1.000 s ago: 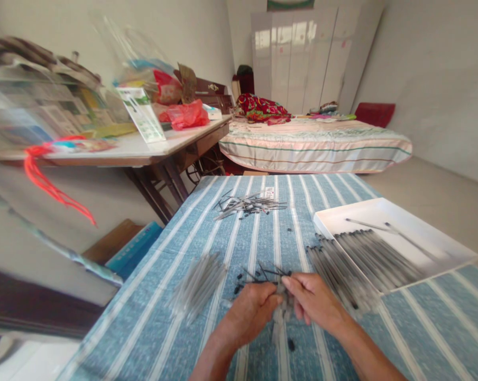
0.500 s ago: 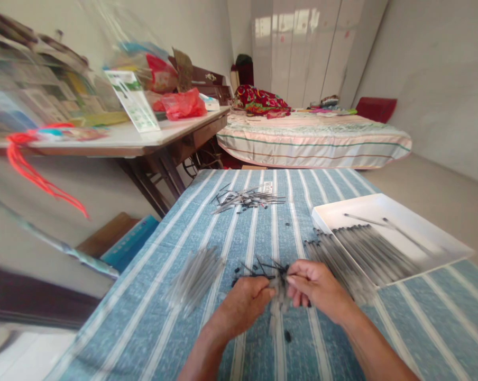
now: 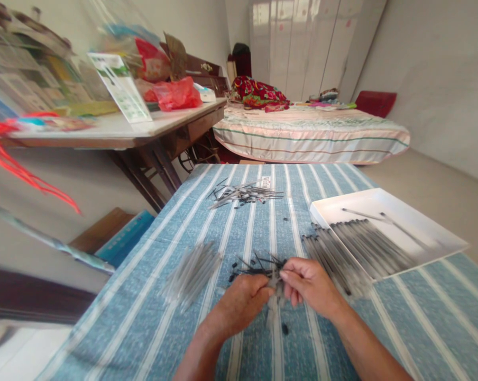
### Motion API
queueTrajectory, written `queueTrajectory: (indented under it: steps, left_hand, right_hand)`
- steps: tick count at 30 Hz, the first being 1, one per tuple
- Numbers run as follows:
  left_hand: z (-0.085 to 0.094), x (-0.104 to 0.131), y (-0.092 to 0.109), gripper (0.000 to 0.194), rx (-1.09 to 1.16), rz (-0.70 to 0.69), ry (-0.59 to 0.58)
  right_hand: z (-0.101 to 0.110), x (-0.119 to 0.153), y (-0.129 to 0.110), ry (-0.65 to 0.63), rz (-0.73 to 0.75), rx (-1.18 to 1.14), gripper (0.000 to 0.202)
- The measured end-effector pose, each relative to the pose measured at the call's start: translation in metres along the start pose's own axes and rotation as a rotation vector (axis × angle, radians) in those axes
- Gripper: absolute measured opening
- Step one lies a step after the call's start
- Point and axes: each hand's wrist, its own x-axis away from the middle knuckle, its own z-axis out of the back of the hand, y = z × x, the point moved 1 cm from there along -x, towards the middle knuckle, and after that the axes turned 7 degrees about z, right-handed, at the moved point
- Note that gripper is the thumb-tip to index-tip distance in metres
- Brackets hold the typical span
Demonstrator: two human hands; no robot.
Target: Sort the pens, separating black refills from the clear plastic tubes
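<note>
On the striped blue tablecloth, my left hand (image 3: 245, 299) is closed, thumb against the bent index finger. Just to its right, my right hand (image 3: 308, 286) pinches with thumb and fingertips, close to the left fingertips. Whatever small part each one grips is too blurred to make out. Behind my fingers lies a loose heap of thin black pen parts (image 3: 258, 260) and small black caps. Blurred translucent pieces (image 3: 276, 307) lie under and between the hands. To the left is a bundle of clear grey pen barrels (image 3: 193, 272).
At right, a row of dark-tipped pens (image 3: 330, 256) lies against a white tray (image 3: 421, 222) holding more pens. Farther back is a pile of thin black and grey sticks (image 3: 245, 193). One black cap (image 3: 285, 329) lies near me. A cluttered side table (image 3: 116, 135) stands left; a bed (image 3: 310, 135) is beyond.
The view has shifted slightly, so everything sits a little higher and farther left. My hands stay close together, with the right fingertips slightly nearer the left ones.
</note>
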Motion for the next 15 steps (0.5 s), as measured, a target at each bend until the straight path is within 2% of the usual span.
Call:
queueTrajectory:
  steps: [3, 6, 8, 9, 11, 15]
  left_hand:
    - [0.014, 0.006, -0.008, 0.027, -0.040, 0.060, 0.011]
    - [0.033, 0.011, -0.028, 0.025, -0.185, 0.190, 0.113]
    - [0.044, 0.013, -0.044, 0.024, -0.321, 0.330, 0.201]
    - [0.049, 0.013, -0.052, 0.025, -0.377, 0.407, 0.238]
    - [0.055, 0.012, -0.063, 0.029, -0.447, 0.537, 0.296]
    - [0.058, 0.013, -0.072, 0.037, -0.510, 0.660, 0.358]
  right_hand:
    - [0.022, 0.002, -0.002, 0.180, 0.026, -0.068, 0.028]
    - [0.043, 0.007, -0.002, 0.512, 0.042, -0.123, 0.027]
    - [0.045, 0.013, -0.001, 0.658, 0.055, -0.109, 0.027]
    - [0.041, 0.017, 0.000, 0.679, 0.057, -0.071, 0.028]
    - [0.030, 0.025, 0.002, 0.621, 0.060, 0.082, 0.029]
    - [0.015, 0.037, 0.002, 0.437, 0.077, 0.646, 0.036]
